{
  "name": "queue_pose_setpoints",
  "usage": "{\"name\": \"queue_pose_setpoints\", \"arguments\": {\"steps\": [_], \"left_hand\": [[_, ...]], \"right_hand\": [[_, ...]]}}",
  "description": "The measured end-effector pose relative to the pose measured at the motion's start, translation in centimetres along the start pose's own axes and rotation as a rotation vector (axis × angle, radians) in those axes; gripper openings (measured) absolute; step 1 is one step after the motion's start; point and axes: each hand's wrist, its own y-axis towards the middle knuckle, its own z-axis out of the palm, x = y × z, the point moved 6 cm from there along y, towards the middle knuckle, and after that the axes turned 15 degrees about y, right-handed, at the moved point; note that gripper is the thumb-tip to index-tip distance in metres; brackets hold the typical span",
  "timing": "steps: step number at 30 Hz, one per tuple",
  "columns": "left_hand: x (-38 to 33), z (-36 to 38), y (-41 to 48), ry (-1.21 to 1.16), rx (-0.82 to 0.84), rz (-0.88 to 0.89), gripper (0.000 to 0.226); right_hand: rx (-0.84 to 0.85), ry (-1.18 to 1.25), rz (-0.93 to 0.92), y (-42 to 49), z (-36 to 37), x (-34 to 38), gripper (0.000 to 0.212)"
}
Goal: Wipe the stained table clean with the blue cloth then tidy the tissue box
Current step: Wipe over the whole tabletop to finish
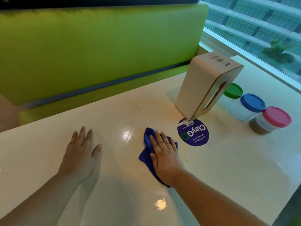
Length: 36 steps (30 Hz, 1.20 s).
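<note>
While your right hand (162, 154) presses the blue cloth (145, 156) flat, fingers (164, 139) straight and spread, a faint brownish smear (171, 110) lies ahead and rightward, toward the tissue box (203, 82) standing on end beyond the purple sticker (193, 134). Your left hand (79, 154) rests flat, well apart. The bench (228, 168) is glossy; a green seat (97, 46) lies behind it and a window (260, 26) to its right.

Glossy smooth table (211, 168); soft blue cloth (147, 156); matt tissue box (195, 85).

cloth (147, 154) on table (228, 160), box (203, 85) behind
</note>
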Motion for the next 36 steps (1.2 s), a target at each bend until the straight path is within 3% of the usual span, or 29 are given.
{"name": "queue_pose_setpoints", "arguments": {"steps": [4,8,11,17,21,23,28,30,32,34,36], "left_hand": [[1.1,1.4,0.3,0.131,0.075,0.025,0.071],[1.1,1.9,0.4,0.161,0.116,0.027,0.072],[1.2,2.1,0.7,0.206,0.128,0.016,0.072],[1.3,2.3,0.6,0.166,0.161,0.009,0.073],[1.3,2.2,0.6,0.154,0.144,0.021,0.072],[1.2,2.1,0.6,0.164,0.147,0.021,0.072],[1.1,1.9,0.6,0.188,0.172,0.020,0.071],[1.1,1.9,0.6,0.191,0.174,0.023,0.070],[1.1,2.0,0.6,0.181,0.173,0.021,0.070],[1.3,2.1,0.7,0.179,0.168,0.014,0.071],[1.3,2.2,0.7,0.184,0.164,0.015,0.071]], "right_hand": [[-0.083,-0.025,0.162,1.9,-1.5,-3.1,0.057],[-0.069,-0.063,0.272,7.6,-0.9,-2.0,0.076],[0.019,-0.070,0.164,9.8,1.0,1.9,0.089],[0.105,-0.039,-0.160,3.5,3.5,5.6,0.065],[0.056,0.069,-0.048,-0.6,1.2,2.5,0.059],[0.029,0.248,0.053,-1.4,-0.4,2.1,0.050],[-0.246,1.267,0.458,-3.8,-4.8,1.7,0.024],[-0.314,1.519,0.586,-5.2,-5.9,0.4,0.017],[-0.367,1.622,0.632,-6.7,-6.8,-1.5,0.018],[-0.415,1.304,0.638,-8.2,-7.8,-4.2,0.026],[-0.441,0.689,0.543,-9.2,-9.1,-6.3,0.038]]}}
